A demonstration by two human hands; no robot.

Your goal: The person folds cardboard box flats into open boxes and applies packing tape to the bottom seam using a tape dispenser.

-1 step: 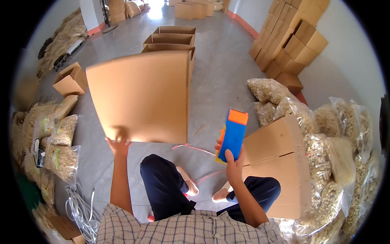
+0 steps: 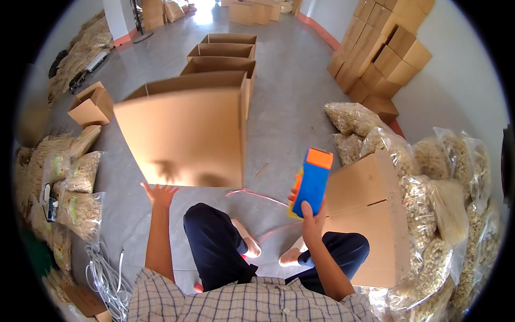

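Observation:
A large open-topped cardboard box (image 2: 185, 137) stands in front of me, slightly blurred, its plain side toward me. My left hand (image 2: 160, 194) is open with fingers spread, right by the box's lower edge; whether it touches is unclear. A hand-shaped shadow falls on the cardboard. My right hand (image 2: 313, 217) grips a blue block-shaped tool (image 2: 313, 185) with an orange end and a yellow edge, thumb across its near face. Beside my right knee leans a flattened cardboard box (image 2: 359, 214). Pink strapping (image 2: 263, 197) lies on the floor between my feet and the box.
More open boxes (image 2: 222, 51) line up behind the front one. A smaller open box (image 2: 92, 104) sits at left, above clear bags (image 2: 83, 214) and a coiled white cable (image 2: 104, 273). Bulging clear bags (image 2: 424, 214) crowd the right side, below stacked cartons (image 2: 383, 59) by the wall.
The large box has tipped away from me, and its open top now shows. My left hand has come off its lower edge with fingers spreading. The blue tool has shifted slightly right.

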